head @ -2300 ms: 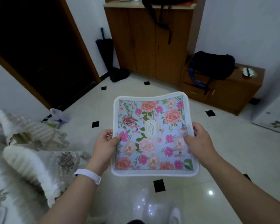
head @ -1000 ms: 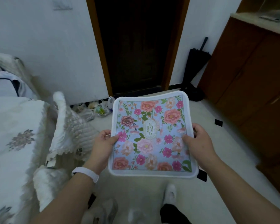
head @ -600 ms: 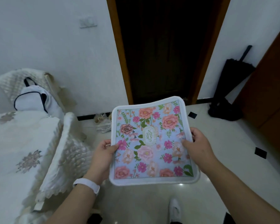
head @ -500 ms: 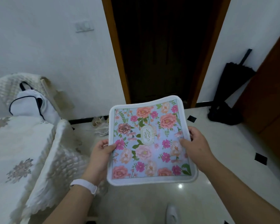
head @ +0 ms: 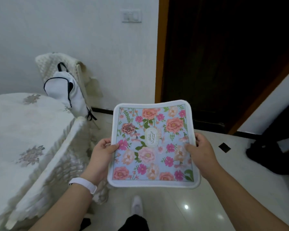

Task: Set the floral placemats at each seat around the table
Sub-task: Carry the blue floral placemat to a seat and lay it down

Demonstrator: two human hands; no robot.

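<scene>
Pale-blue floral placemat [head: 153, 145] held up in both hands, over the floor and just right of the table.

I see the left hand [head: 102, 154] gripping its left edge, thumb on the printed face and fingers curled underneath; the right hand [head: 200, 152] grips the right edge the same way. The mat has a white border and a small oval label at its middle. A white wristband [head: 83, 185] sits on the left wrist. The table [head: 23, 130], draped in a white embroidered cloth, fills the left side; behind it a white bag [head: 63, 90] hangs on a covered chair [head: 48, 64]. Ahead stands a dark doorway [head: 223, 64]. A white shoe [head: 136, 205] shows on the glossy tiled floor [head: 223, 205] below.
</scene>
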